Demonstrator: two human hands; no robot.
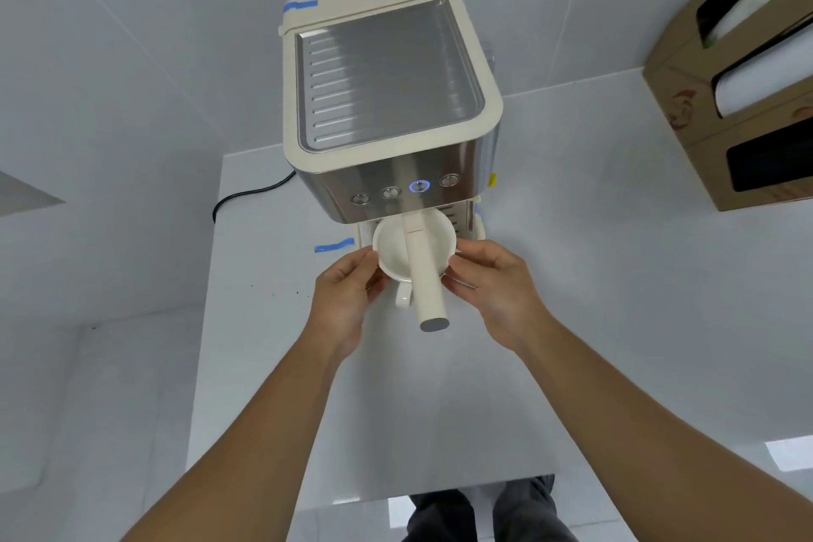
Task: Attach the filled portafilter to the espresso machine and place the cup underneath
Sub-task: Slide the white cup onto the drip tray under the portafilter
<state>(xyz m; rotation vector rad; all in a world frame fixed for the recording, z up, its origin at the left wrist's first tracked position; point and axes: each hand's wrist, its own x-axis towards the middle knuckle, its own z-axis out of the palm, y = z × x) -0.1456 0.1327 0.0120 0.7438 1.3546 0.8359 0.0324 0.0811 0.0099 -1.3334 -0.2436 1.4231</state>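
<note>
A cream and steel espresso machine [387, 101] stands on a white table [572, 277]. Its portafilter is locked under the front, and the cream handle [424, 277] sticks out toward me. Below the handle sits a white cup [396, 244], its small handle [404, 297] pointing at me. My left hand [347, 299] grips the cup's left side. My right hand [492, 286] grips its right side. The portafilter's basket is hidden under the machine.
A cardboard dispenser box [739, 101] with stacked paper cups stands at the right. A black power cord [246, 196] runs off the machine's left. Blue tape [334, 245] marks the table beside the machine. One button [419, 186] glows blue.
</note>
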